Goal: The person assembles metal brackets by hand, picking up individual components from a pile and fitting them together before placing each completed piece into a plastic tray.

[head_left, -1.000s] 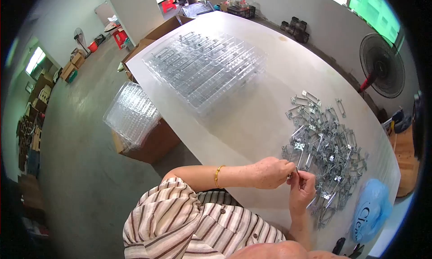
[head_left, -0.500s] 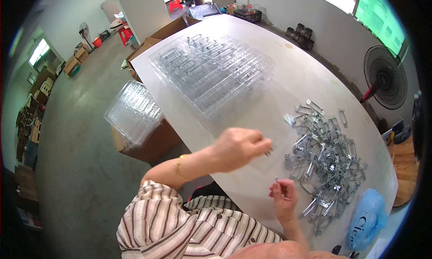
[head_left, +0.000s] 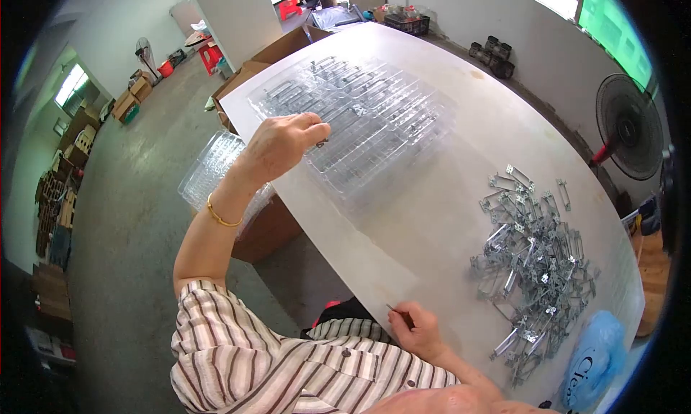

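My left hand (head_left: 281, 144), with a gold bracelet on its wrist, is closed in a pinch on a small metal piece (head_left: 322, 143). It is over the near left edge of a clear plastic tray (head_left: 345, 171) whose slots hold several metal brackets. Near the table's front edge my right hand (head_left: 417, 329) is closed, with a small thin piece (head_left: 391, 308) sticking out from its fingertips. Right of it lies a loose pile of metal brackets (head_left: 533, 270).
A blue plastic bag (head_left: 594, 356) lies at the right on the white table (head_left: 432, 205). More clear trays (head_left: 212, 166) rest on a cardboard box (head_left: 266, 230) left of the table. A black fan (head_left: 628, 130) stands beyond the right edge.
My left hand has moved left and away from me, from near the pile to the tray. My right hand has shifted left and toward the table's front edge.
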Demonstrator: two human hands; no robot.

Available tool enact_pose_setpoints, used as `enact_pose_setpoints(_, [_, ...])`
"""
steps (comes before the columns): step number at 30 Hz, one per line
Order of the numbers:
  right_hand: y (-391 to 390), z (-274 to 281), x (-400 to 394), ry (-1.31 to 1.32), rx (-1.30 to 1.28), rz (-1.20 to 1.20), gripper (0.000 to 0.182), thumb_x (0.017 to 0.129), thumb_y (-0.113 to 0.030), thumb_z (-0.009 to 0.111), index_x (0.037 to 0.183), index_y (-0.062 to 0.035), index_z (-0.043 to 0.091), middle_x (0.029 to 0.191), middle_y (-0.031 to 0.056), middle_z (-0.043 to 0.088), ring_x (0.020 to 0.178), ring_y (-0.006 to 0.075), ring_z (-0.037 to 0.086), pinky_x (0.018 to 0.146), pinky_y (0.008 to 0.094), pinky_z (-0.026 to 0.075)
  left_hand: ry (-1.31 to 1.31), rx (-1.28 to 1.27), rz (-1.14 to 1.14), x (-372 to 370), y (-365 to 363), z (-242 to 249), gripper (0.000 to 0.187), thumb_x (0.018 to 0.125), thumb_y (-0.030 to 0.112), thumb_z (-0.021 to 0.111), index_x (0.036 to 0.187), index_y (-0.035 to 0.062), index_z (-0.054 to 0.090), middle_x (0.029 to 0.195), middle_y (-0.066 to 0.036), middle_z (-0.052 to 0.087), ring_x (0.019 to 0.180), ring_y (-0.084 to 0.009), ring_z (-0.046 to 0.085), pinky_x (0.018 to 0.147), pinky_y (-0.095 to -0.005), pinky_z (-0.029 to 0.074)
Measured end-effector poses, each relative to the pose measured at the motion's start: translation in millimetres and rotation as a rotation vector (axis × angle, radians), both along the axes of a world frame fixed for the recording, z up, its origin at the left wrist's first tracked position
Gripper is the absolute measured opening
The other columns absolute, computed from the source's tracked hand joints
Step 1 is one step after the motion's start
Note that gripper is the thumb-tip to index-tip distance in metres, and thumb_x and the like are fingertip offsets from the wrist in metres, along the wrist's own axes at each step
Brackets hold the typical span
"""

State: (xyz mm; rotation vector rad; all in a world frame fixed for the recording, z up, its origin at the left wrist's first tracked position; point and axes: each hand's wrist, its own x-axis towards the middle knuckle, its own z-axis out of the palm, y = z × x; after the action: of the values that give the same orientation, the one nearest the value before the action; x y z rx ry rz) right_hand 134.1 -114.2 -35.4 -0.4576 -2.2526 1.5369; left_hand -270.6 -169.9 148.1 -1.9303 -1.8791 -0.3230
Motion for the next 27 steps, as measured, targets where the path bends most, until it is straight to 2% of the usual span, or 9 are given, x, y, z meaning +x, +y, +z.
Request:
enact_pose_setpoints(5, [0,-3,2,-0.040,-0.114,-0.033,0.011,0.095,-0.005,0.069,0.100,0.0000,0.060,0.075,0.0071,0.070,0.065,0.0098,0.067,0.057,0.0256,0.054,-0.041,0.002,0.024,-26,7,-14,0.012,0.089,-0.002,0.062,0.098,0.0032,0.068,0.107,-0.011,0.074,0.091,-0.0294,0.073,0.080,-0.0364,0.062])
enact_pose_setpoints(13, [1,3,0,-0.075,-0.106,-0.043,0.011,0.096,-0.005,0.068,0.100,0.0002,0.060,0.076,0.0073,0.069,0.063,0.0103,0.067,0.057,0.0259,0.055,-0.001,0.042,0.009,-36,16,-34,0.014,0.088,-0.002,0.063,0.097,0.0057,0.070,0.115,-0.012,0.069,0.108,-0.0277,0.069,0.091,-0.0366,0.059])
enact_pose_setpoints(18, [0,3,-1,-0.069,-0.127,-0.054,0.010,0.095,-0.004,0.069,0.100,-0.0001,0.060,0.076,0.0073,0.069,0.063,0.0101,0.067,0.056,0.0253,0.055,0.027,-0.031,0.033,-36,17,-36,0.012,0.088,-0.001,0.063,0.095,0.0061,0.071,0.119,-0.011,0.069,0.119,-0.0279,0.064,0.102,-0.0384,0.054])
enact_pose_setpoints(27, [1,1,1,-0.076,-0.088,-0.054,0.011,0.095,-0.004,0.069,0.099,-0.0005,0.060,0.076,0.0069,0.070,0.063,0.0099,0.067,0.056,0.0255,0.056,0.040,-0.111,0.054,-39,21,-40,0.014,0.087,-0.001,0.066,0.093,0.0081,0.075,0.126,-0.012,0.068,0.128,-0.0272,0.059,0.111,-0.0383,0.048])
